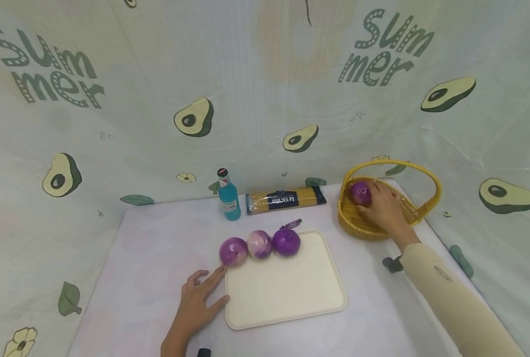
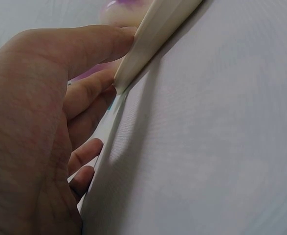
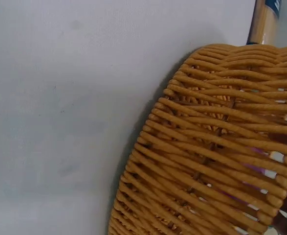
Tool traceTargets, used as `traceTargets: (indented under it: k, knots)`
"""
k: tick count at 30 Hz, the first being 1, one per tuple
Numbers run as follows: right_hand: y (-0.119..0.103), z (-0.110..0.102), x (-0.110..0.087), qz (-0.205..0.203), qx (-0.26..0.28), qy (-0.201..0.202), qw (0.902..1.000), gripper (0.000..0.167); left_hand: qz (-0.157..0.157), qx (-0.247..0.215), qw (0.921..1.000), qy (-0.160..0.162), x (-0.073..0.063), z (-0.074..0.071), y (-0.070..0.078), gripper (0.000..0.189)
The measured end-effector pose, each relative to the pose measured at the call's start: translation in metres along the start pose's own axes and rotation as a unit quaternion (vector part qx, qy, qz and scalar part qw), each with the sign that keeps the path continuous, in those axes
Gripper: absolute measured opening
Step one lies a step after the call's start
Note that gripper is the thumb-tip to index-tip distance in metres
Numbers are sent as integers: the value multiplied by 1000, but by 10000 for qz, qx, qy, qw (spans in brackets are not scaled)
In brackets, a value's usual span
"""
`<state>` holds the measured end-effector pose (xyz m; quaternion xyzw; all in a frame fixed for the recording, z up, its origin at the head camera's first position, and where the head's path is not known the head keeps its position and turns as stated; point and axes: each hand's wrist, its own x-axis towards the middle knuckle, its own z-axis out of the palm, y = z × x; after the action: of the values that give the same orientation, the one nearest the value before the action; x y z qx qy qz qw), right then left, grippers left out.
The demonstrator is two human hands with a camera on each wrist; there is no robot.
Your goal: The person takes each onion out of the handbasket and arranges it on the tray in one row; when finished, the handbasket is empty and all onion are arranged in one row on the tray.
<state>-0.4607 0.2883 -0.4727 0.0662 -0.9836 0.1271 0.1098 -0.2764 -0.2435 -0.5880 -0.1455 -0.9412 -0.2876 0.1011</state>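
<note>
A cream rectangular tray lies on the table, with three purple-and-white onions along its far edge: a left onion, a paler middle onion and a dark purple onion. My left hand touches the tray's left rim with thumb and fingertips, fingers spread and fairly straight. At the back right, my right hand reaches into a yellow wicker basket and grips another purple onion from its right side. In the right wrist view the basket's woven wall mostly hides that hand and onion.
Behind the tray stand a blue bottle and a pack of spaghetti lying flat. A small purple wrapped item lies between pack and tray. The basket's tall handle arches over the right hand. A patterned cloth backdrop encloses the table.
</note>
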Motion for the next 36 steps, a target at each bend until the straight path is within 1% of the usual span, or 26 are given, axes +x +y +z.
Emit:
traceTargets:
  k: [5,11,18,21,25,28,32,36]
  knots:
    - [6,7,-1,122,63,-148,9998,88,60,29,9999,102,-4,2,-1,68]
    - [10,13,0,216,88,-284,9993,88,186,47,9996,183,-9,1,1,67]
    - [18,17,5,251,86,-336,9991,90,247,75,9995,200,-8,1,0,67]
    - [21,17,8,259,104,-378,9989,90,190,76,9997,134,-8,2,-1,68]
    - [23,15,12,278,130,-399,9987,89,16,50,10000,18,-6,1,0,69]
    - [23,13,15,329,118,-442,9984,88,-36,104,9999,-24,-5,1,1,69]
    - [21,11,18,352,150,-535,9978,87,-12,180,9998,-35,-3,1,1,69]
    - [21,12,21,304,188,-547,9979,87,-29,164,9999,-32,-2,1,0,69]
